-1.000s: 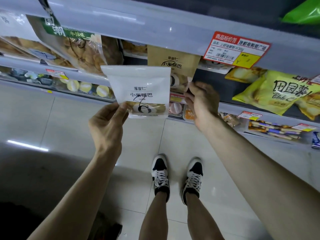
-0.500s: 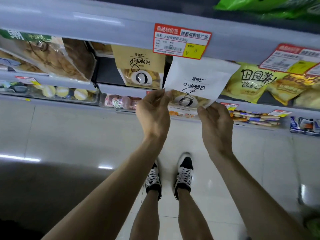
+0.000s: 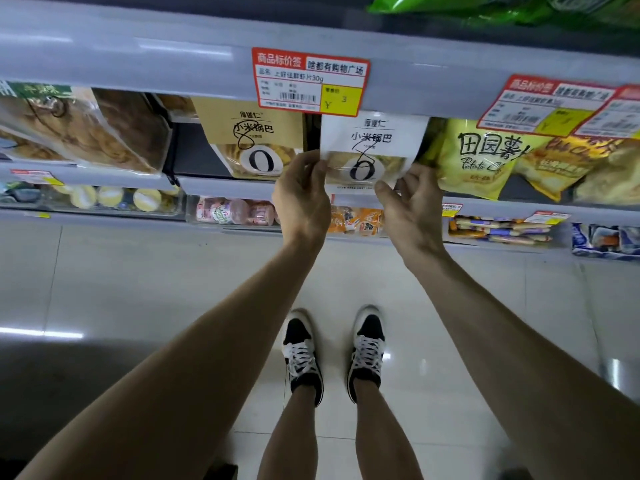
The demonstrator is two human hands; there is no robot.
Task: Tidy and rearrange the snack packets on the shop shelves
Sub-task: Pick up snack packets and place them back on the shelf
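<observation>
We have swung the white packet (image 3: 372, 140) upright into the shelf (image 3: 225, 186) slot above our hands, left hand (image 3: 301, 202) and right hand (image 3: 412, 211) each pinching a lower corner; let go too early, it could tip forward.

The left hand (image 3: 301, 199) and right hand (image 3: 412, 206) pinch the white packet (image 3: 372, 140).

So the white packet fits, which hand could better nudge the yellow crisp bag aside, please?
Probably the right hand: it pinches the white packet at the corner beside the yellow bag; the left hand grips the far corner.
</observation>
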